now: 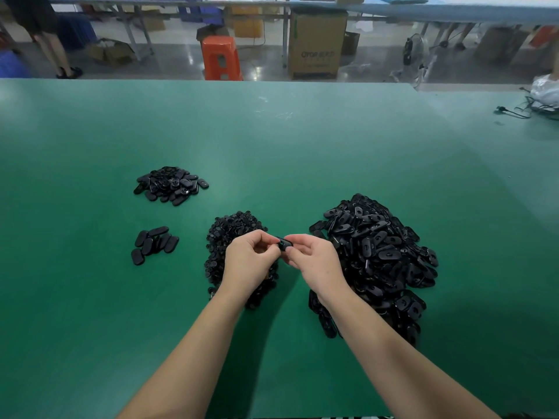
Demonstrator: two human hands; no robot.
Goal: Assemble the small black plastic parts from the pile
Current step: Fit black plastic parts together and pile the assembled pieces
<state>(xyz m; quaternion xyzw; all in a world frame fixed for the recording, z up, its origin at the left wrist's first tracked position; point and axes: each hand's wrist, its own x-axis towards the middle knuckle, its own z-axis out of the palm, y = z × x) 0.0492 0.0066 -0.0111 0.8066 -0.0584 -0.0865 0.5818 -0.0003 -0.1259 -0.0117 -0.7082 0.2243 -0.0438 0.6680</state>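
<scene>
A small black plastic part (pixel 283 244) is held between both hands above the green table (pixel 272 140). My left hand (pixel 249 261) pinches its left end with curled fingers, and my right hand (pixel 314 261) pinches its right end. Under my left hand lies a pile of small round black pieces (pixel 234 228). To the right sits a large pile of oval black shells with slots (pixel 378 249). A heap of black oval parts (pixel 171 185) lies at the far left, and a small row of oval parts (pixel 154 244) lies nearer on the left.
Black cables (pixel 526 110) and a white plastic bag (pixel 546 89) lie at the table's far right corner. Beyond the far edge stand an orange stool (pixel 220 57), a cardboard box (pixel 316 45) and a person's legs (pixel 57 52) at the back left.
</scene>
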